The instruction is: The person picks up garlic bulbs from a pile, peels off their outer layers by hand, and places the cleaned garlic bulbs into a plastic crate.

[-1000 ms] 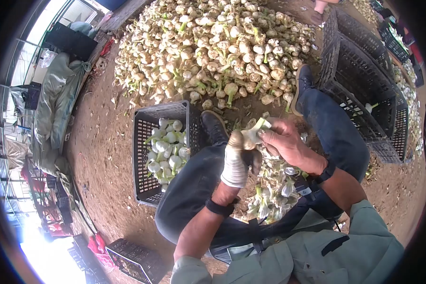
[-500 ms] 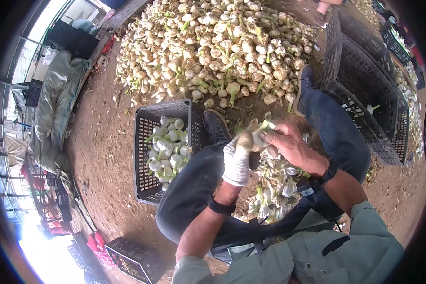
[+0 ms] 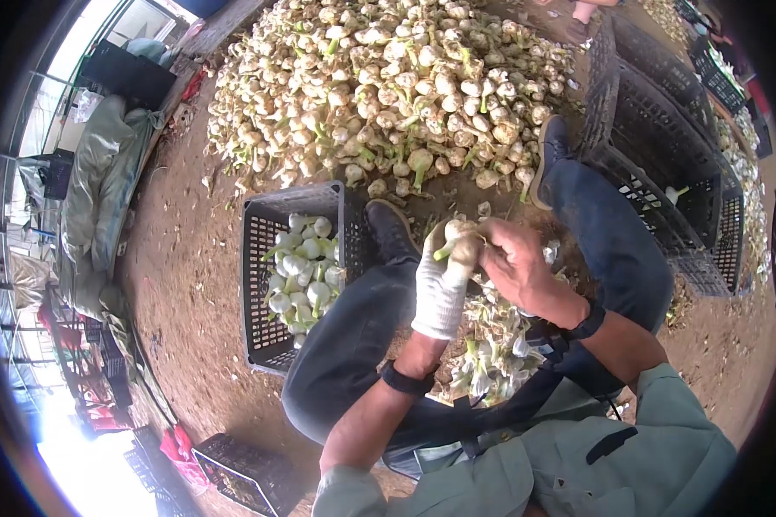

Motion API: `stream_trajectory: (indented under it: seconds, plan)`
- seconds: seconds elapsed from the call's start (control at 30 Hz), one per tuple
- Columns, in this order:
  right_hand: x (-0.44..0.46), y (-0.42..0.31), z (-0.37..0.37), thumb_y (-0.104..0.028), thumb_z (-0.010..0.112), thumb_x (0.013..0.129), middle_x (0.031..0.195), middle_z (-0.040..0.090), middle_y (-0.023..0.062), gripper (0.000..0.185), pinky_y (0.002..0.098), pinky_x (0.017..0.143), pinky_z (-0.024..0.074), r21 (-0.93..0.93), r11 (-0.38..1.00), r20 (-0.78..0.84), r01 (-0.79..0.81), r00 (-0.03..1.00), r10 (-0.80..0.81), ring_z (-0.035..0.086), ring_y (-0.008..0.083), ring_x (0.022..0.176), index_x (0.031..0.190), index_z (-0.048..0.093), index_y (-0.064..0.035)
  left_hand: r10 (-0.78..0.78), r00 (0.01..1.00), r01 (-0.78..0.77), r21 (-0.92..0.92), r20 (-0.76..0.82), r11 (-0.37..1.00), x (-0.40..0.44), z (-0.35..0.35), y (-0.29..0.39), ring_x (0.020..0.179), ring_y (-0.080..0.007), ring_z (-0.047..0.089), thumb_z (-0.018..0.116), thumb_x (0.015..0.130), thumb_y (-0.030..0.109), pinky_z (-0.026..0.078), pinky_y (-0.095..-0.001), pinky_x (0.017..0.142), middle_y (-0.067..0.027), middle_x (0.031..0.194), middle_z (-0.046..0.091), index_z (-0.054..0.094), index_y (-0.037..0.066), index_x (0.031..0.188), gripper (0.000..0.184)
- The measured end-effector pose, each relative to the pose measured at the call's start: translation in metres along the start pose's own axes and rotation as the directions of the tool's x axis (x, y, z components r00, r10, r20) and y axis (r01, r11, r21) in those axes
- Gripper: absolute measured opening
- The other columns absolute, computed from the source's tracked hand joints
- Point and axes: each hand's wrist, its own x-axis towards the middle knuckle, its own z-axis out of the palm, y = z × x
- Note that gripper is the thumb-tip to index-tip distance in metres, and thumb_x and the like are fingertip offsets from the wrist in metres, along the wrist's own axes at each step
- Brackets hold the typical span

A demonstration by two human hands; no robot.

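Observation:
My left hand (image 3: 438, 293), in a white knit glove soiled at the thumb, is closed around a garlic bulb (image 3: 459, 229) whose short green stem points down and left. My bare right hand (image 3: 526, 274) has its fingers curled and pinched against the right side of that bulb. What lies between the right fingertips is too small to make out. Below both hands, a heap of peeled skins and garlic trimmings (image 3: 491, 358) lies between my legs. Left of my knee stands a black plastic crate (image 3: 260, 349) with cleaned white garlic bulbs (image 3: 306, 267) in it.
A large pile of untrimmed garlic (image 3: 379, 95) spreads over the dirt floor ahead. Stacked black crates (image 3: 664, 146) stand at the right, one holding a single bulb. Another crate (image 3: 241, 474) lies lower left. Part of another person's leg (image 3: 582, 15) shows at the top right.
The garlic bulb has turned in my hands: its stem pointed up and right before, and now points down and left. Both hands have shifted slightly, the right one downward.

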Motion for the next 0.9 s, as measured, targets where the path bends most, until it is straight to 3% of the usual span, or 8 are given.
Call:
stream_trajectory:
  seconds: [0.07, 0.13, 0.2, 0.23, 0.33, 0.43, 0.63, 0.9]
  plan:
    - [0.002, -0.013, 0.007, -0.010, 0.059, 0.096, 0.068, 0.052, -0.0042, 0.012, 0.0222, 0.044, 0.0347, -0.406, 0.913, 0.037, 0.052, 0.998, -0.041, 0.042, 0.0011, 0.051, 0.093, 0.060, 0.0015, -0.204, 0.975, 0.199, -0.059, -0.089, 0.978, 0.001, -0.006, 0.010, 0.069, -0.0087, 0.060, 0.057, 0.095, 0.043, 0.048, -0.0221, 0.051, -0.0021, 0.089, 0.066, 0.061, 0.002, 0.116, 0.046]
    - [0.003, -0.011, 0.005, -0.015, 0.060, 0.096, 0.070, 0.057, -0.0011, 0.017, 0.0224, 0.042, 0.0384, -0.386, 0.922, 0.009, -0.018, 1.000, 0.023, 0.044, 0.0017, 0.050, 0.091, 0.060, 0.0020, -0.278, 0.951, 0.262, -0.127, -0.135, 0.957, 0.000, -0.012, 0.015, 0.060, -0.0114, 0.061, 0.051, 0.098, 0.043, 0.046, -0.0234, 0.045, -0.0039, 0.082, 0.067, 0.063, 0.005, 0.108, 0.042]
    - [0.009, -0.010, -0.009, -0.020, 0.062, 0.095, 0.071, 0.061, 0.0027, 0.023, 0.0243, 0.040, 0.0424, 0.048, 0.882, -0.257, -0.469, 0.848, 0.465, 0.050, 0.0043, 0.052, 0.089, 0.062, 0.0022, -0.317, 0.938, 0.285, -0.212, -0.140, 0.935, -0.001, -0.016, 0.023, 0.057, -0.0142, 0.061, 0.048, 0.098, 0.041, 0.044, -0.0241, 0.042, -0.0078, 0.080, 0.067, 0.062, 0.006, 0.106, 0.039]
    - [0.014, -0.006, -0.021, -0.022, 0.062, 0.095, 0.072, 0.062, 0.0040, 0.026, 0.0249, 0.046, 0.0474, -0.136, 0.818, -0.285, -0.559, 0.813, 0.508, 0.055, 0.0077, 0.056, 0.092, 0.063, 0.0037, -0.316, 0.939, 0.278, -0.242, -0.138, 0.930, -0.001, -0.016, 0.026, 0.057, -0.0140, 0.061, 0.048, 0.098, 0.041, 0.045, -0.0242, 0.043, -0.0075, 0.078, 0.067, 0.062, 0.005, 0.107, 0.039]
    - [0.023, -0.002, -0.032, -0.010, 0.063, 0.088, 0.076, 0.066, 0.0137, 0.016, 0.0298, 0.062, 0.0518, -0.701, 0.644, -0.076, -0.307, 0.930, 0.361, 0.064, 0.0200, 0.062, 0.101, 0.064, -0.0006, -0.275, 0.953, 0.236, -0.258, -0.126, 0.937, 0.001, -0.015, 0.035, 0.059, -0.0135, 0.061, 0.049, 0.098, 0.041, 0.046, -0.0241, 0.046, -0.0070, 0.079, 0.066, 0.061, 0.005, 0.109, 0.040]
    - [0.016, -0.009, -0.020, -0.005, 0.061, 0.084, 0.078, 0.067, 0.0162, 0.021, 0.0332, 0.060, 0.0510, -0.796, 0.606, 0.087, -0.007, 0.988, 0.126, 0.065, 0.0243, 0.062, 0.104, 0.067, -0.0050, -0.222, 0.964, 0.188, -0.213, -0.145, 0.959, 0.003, -0.017, 0.032, 0.062, -0.0126, 0.061, 0.049, 0.098, 0.042, 0.046, -0.0236, 0.047, -0.0065, 0.083, 0.066, 0.061, 0.004, 0.112, 0.042]
    - [0.017, -0.029, -0.012, -0.012, 0.066, 0.083, 0.084, 0.068, 0.0133, 0.026, 0.0331, 0.058, 0.0479, -0.634, 0.755, 0.096, -0.169, 0.951, 0.294, 0.063, 0.0187, 0.064, 0.106, 0.064, 0.0003, -0.194, 0.979, 0.178, -0.207, -0.062, 0.962, 0.003, -0.022, 0.022, 0.069, -0.0093, 0.060, 0.048, 0.099, 0.042, 0.047, -0.0218, 0.052, -0.0038, 0.094, 0.066, 0.057, 0.003, 0.125, 0.048]
    - [0.012, -0.036, -0.005, -0.004, 0.069, 0.080, 0.074, 0.064, 0.0141, 0.017, 0.0361, 0.055, 0.0452, -0.574, 0.819, 0.127, -0.019, 0.986, 0.111, 0.064, 0.0256, 0.064, 0.091, 0.059, 0.0042, 0.047, 0.996, -0.058, 0.152, 0.071, 0.987, -0.009, -0.009, 0.008, 0.109, -0.0153, 0.056, 0.040, 0.104, 0.032, 0.047, -0.0290, 0.093, -0.0114, 0.128, 0.055, 0.049, 0.000, 0.135, 0.046]
